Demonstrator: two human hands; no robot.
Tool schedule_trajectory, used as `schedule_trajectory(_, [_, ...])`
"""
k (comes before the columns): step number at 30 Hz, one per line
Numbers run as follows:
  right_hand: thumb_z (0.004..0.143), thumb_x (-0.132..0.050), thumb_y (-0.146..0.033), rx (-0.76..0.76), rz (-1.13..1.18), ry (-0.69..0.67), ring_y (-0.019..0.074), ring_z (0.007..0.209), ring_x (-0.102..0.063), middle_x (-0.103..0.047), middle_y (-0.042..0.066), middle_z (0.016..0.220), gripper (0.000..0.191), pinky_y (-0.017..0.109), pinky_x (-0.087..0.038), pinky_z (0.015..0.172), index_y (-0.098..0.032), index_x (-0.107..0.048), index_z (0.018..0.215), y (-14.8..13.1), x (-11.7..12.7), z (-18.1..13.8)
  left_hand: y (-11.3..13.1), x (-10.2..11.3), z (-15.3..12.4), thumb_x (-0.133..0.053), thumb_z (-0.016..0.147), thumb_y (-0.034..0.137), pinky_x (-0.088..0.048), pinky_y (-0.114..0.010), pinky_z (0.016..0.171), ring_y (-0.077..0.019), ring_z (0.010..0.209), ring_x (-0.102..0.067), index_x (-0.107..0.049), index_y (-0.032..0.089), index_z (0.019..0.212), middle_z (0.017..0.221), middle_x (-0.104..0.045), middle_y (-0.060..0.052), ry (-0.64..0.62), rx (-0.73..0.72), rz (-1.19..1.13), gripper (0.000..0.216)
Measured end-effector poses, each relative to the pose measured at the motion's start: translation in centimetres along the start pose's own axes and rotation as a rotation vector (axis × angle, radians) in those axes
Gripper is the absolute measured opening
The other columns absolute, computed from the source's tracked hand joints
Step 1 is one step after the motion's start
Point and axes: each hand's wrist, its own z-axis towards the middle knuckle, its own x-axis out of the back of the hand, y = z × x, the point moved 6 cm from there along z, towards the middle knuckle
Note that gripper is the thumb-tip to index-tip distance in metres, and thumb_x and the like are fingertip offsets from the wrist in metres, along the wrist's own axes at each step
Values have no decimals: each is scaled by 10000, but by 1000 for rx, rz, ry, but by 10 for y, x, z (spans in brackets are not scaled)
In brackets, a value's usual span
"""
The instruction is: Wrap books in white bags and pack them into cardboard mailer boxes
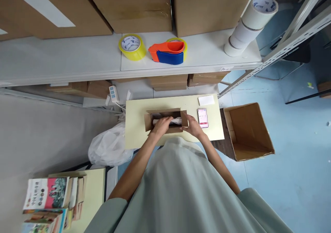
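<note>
A small open cardboard box [148, 122] stands on the cream tabletop in front of me, its end flaps folded outward. Inside lies a white item [177, 121] that looks wrapped in plastic; its kind cannot be made out. My left hand [163, 124] reaches over the box's near edge, its fingers closed together on the white item, fingertips partly hidden. At the box's right end, my right hand [193, 127] grips the flap, with the thumb on the near side and the fingers on the far side.
Right of the box lie a phone [203, 118] and a white card [206, 100]. A large open carton [248, 133] stands at the right, a white plastic bag [111, 145] at the left. The shelf [77, 59] ahead holds tape rolls [132, 47] and a tape dispenser [168, 52]. Books [46, 193] lie lower left.
</note>
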Motion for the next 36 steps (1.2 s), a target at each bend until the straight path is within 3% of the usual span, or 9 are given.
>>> schedule_trajectory(3, [870, -883, -274, -5, -11, 13, 390, 1537, -525, -632, 146, 1590, 939, 588, -477, 1260, -281, -445, 1701, -8, 0, -6, -2, 8, -20, -421, 1043, 68, -527, -456, 1161, -307, 1358, -688, -706, 201, 1397, 1460, -729, -153, 124, -37, -50, 474])
schedule_trajectory(6, [902, -842, -308, -24, -4, 51, 387, 1484, -578, -629, 138, 1594, 911, 591, -516, 1217, -299, -426, 1713, -13, -1, -11, -20, 20, -52, -573, 1046, 200, -402, -568, 1287, -380, 1566, -497, -631, 215, 1524, 1649, -577, -177, 323, 60, -68, 482])
schedule_trajectory(10, [945, -788, -389, -14, 83, 106, 335, 1263, -722, -591, 130, 1633, 1018, 551, -614, 1083, -338, -216, 1786, -20, -5, -14, -60, 22, -95, -781, 957, 471, -233, -689, 1337, -492, 1682, -248, -329, 120, 1717, 1761, -350, -309, 551, 370, -107, 952])
schedule_trajectory(13, [935, -812, -431, 10, 73, 108, 344, 1264, -714, -620, 129, 1612, 1069, 556, -617, 1063, -328, -182, 1791, -26, -11, -14, -76, 9, -106, -751, 965, 585, -224, -680, 1341, -464, 1630, -384, -150, 113, 1758, 1686, -463, -324, 525, 395, -217, 1101])
schedule_trajectory(18, [862, -909, -433, -4, -45, -1, 377, 1511, -538, -644, 122, 1585, 1002, 587, -515, 1216, -299, -402, 1715, -32, -23, -13, -70, -6, -101, -777, 954, 575, -192, -639, 1361, -400, 1635, -399, -2, 185, 1781, 1662, -545, -242, 424, 187, -297, 1199])
schedule_trajectory(24, [862, -916, -466, -63, -114, -48, 374, 1482, -573, -695, 146, 1487, 866, 545, -520, 1209, -263, -548, 1619, -30, -23, -6, -77, -11, -87, -744, 993, 548, -190, -630, 1352, -386, 1586, -473, -99, 174, 1781, 1536, -672, -225, 362, 135, -300, 1084])
schedule_trajectory(29, [1020, -702, -426, -67, -64, 46, 321, 1222, -727, -785, 117, 1318, 394, 481, -596, 1065, -248, -734, 1370, -21, -17, 12, -97, -5, -71, -638, 1085, 400, -390, -514, 1279, -309, 1275, -728, -211, 172, 1762, 1329, -782, -168, 369, 156, -353, 832])
schedule_trajectory(32, [1018, -636, -355, -191, -53, 210, 265, 994, -763, -767, 132, 1273, 324, 441, -635, 932, -212, -757, 1282, -8, -15, 20, -113, 3, -61, -713, 1037, 318, -578, -435, 1062, -326, 1203, -751, -205, 155, 1760, 1382, -715, -204, 440, 276, -362, 899])
schedule_trajectory(36, [959, -697, -352, -313, -48, 318, 258, 958, -753, -721, 150, 1299, 543, 414, -646, 833, -191, -638, 1474, 5, -19, 20, -118, 16, -51, -837, 921, 202, -636, -414, 972, -368, 1331, -694, -185, 218, 1764, 1647, -471, -248, 493, 262, -308, 1066])
